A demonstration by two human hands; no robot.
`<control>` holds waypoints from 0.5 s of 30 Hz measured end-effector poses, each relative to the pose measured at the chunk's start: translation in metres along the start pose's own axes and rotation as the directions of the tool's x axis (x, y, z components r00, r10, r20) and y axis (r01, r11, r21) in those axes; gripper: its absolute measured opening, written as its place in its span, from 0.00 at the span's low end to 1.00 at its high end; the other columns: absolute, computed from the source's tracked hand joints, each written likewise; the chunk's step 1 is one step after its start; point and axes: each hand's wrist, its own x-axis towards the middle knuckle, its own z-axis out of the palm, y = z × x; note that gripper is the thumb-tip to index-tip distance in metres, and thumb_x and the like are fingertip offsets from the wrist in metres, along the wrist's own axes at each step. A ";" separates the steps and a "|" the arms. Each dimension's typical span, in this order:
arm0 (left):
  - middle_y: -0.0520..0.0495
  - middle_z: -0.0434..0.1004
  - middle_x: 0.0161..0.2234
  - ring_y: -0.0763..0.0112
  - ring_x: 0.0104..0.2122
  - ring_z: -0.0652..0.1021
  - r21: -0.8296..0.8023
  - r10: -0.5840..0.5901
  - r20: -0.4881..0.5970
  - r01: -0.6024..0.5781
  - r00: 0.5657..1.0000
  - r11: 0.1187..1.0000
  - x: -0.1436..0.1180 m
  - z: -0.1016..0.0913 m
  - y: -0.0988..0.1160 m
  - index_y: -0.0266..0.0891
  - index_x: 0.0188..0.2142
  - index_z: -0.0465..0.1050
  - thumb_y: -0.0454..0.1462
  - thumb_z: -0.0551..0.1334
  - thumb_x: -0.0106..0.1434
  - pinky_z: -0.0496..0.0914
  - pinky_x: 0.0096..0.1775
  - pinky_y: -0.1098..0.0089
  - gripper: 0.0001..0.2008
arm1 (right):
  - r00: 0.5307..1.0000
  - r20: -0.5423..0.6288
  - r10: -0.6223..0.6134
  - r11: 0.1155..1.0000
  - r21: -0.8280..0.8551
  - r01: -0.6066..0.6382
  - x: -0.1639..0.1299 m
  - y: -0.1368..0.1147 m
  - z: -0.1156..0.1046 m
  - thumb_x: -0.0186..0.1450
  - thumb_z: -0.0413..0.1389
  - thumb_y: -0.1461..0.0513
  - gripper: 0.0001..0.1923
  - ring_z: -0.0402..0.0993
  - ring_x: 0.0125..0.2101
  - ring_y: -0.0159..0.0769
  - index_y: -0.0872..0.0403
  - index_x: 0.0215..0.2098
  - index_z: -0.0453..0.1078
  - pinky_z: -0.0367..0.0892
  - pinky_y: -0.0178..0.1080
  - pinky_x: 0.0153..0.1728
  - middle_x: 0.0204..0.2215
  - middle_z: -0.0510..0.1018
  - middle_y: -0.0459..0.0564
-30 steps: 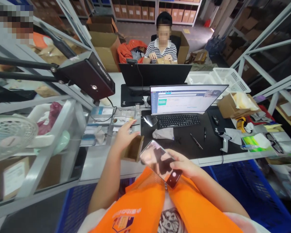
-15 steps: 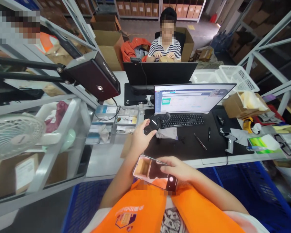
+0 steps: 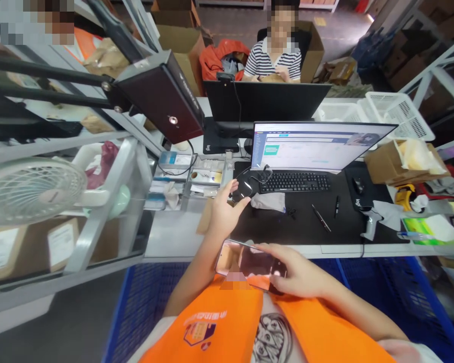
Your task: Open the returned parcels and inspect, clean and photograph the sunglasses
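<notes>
- Head view: the right hand (image 3: 300,275) grips a smartphone (image 3: 249,262) by its right end, thumb laid on the lit screen; the phone is held flat over the near edge of the surface (image 3: 174,237), just above the person's orange vest (image 3: 219,322).
- The left hand (image 3: 225,212) reaches forward over the surface with fingers spread and loosely curled; its fingertips touch a small dark glossy object (image 3: 244,190) lying at the left edge of the black desk mat (image 3: 306,222). Whether the fingers actually pinch it cannot be told.
- A flat brown cardboard piece (image 3: 204,222) lies on the surface just left of that hand, partly hidden by it.
- Just right of the dark object lies a grey cloth (image 3: 268,201), in front of the black keyboard (image 3: 295,181).
- Behind the keyboard stands a lit monitor (image 3: 318,146); a second monitor (image 3: 265,103) stands back to back with it, facing away.
- Two pens (image 3: 321,218) lie on the mat right of the cloth; a grey barcode scanner (image 3: 367,224) lies beyond them.
- Clear plastic trays (image 3: 204,179) with small items sit left of the mat.
- A white fan (image 3: 26,189) sits in the shelving at far left.
- Across the surface another person in a striped shirt (image 3: 274,60) sits with both hands on a brown parcel.
</notes>
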 end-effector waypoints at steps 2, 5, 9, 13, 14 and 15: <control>0.39 0.77 0.54 0.57 0.52 0.79 -0.007 -0.004 -0.022 0.004 1.000 1.000 -0.001 -0.002 0.000 0.40 0.58 0.69 0.38 0.71 0.60 0.71 0.58 0.53 0.28 | 0.996 0.086 -0.022 0.998 -0.049 0.026 -0.002 0.001 -0.005 0.54 0.60 0.68 0.44 0.73 0.55 0.49 0.49 0.69 0.60 0.69 0.46 0.55 0.61 0.72 0.55; 0.39 0.78 0.54 0.58 0.52 0.79 -0.013 0.011 -0.055 -0.012 0.998 1.000 0.001 -0.004 -0.002 0.40 0.58 0.69 0.37 0.71 0.59 0.72 0.58 0.54 0.28 | 0.985 0.170 0.002 0.994 -0.104 0.016 0.000 0.002 -0.010 0.53 0.61 0.67 0.47 0.69 0.59 0.50 0.51 0.70 0.55 0.67 0.46 0.57 0.64 0.67 0.58; 0.39 0.78 0.53 0.58 0.51 0.80 -0.042 0.027 -0.068 -0.030 0.997 0.999 0.003 -0.005 -0.005 0.41 0.58 0.69 0.38 0.71 0.59 0.72 0.58 0.54 0.29 | 0.975 0.209 0.077 0.997 0.001 -0.079 0.005 -0.002 -0.010 0.54 0.58 0.68 0.44 0.71 0.56 0.47 0.50 0.68 0.57 0.70 0.44 0.52 0.62 0.69 0.56; 0.39 0.78 0.53 0.58 0.51 0.80 -0.090 0.014 -0.078 -0.021 0.997 0.996 0.004 -0.004 -0.009 0.41 0.58 0.69 0.38 0.72 0.58 0.72 0.58 0.54 0.29 | 0.983 0.140 0.122 0.904 0.394 -0.169 0.004 -0.002 -0.006 0.59 0.53 0.66 0.26 0.73 0.53 0.43 0.50 0.57 0.67 0.68 0.44 0.51 0.55 0.75 0.52; 0.39 0.78 0.53 0.58 0.51 0.80 -0.112 0.011 -0.075 -0.019 0.997 0.993 0.004 -0.004 -0.009 0.41 0.58 0.69 0.38 0.72 0.58 0.72 0.58 0.54 0.29 | 0.983 0.126 0.137 0.857 0.482 -0.181 0.002 0.000 -0.004 0.61 0.54 0.64 0.23 0.74 0.52 0.43 0.50 0.55 0.68 0.68 0.44 0.51 0.55 0.76 0.52; 0.39 0.78 0.53 0.58 0.51 0.80 -0.136 0.008 -0.067 -0.017 0.998 0.991 0.003 -0.003 -0.009 0.41 0.59 0.69 0.38 0.72 0.58 0.72 0.58 0.54 0.29 | 0.982 0.120 0.148 0.811 0.554 -0.190 0.000 0.003 -0.002 0.62 0.55 0.62 0.22 0.73 0.52 0.44 0.50 0.55 0.70 0.68 0.45 0.51 0.55 0.76 0.52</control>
